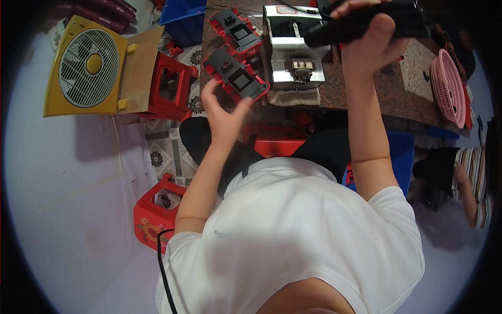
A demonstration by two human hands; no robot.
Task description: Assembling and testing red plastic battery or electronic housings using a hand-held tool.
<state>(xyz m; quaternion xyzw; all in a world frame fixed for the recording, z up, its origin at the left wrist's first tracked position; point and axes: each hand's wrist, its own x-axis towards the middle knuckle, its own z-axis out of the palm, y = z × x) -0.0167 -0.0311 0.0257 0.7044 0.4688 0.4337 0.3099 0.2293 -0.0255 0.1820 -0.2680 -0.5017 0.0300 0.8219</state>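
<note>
My left hand [226, 116] is at the table's near left edge, its thumb and fingers around the near side of a black and red plastic housing [228, 77]. A second, similar housing [228, 25] lies just beyond it. My right hand [368, 49] is raised over the table, wrapped round a long black electric screwdriver [340, 32] held almost level, its narrow end to the left. Between the hands stands a silver screw feeder [293, 55], with a metal mechanism at its near end. A folded cloth pad [295, 98] lies under it. The screwdriver covers part of the table behind.
A pink plastic basket [451, 89] stands on the speckled stone table [387, 97] at right. At left are a yellow box fan [86, 68], red stools [170, 86] and a blue bin [183, 18]. Another person's striped sleeve [468, 162] shows at far right.
</note>
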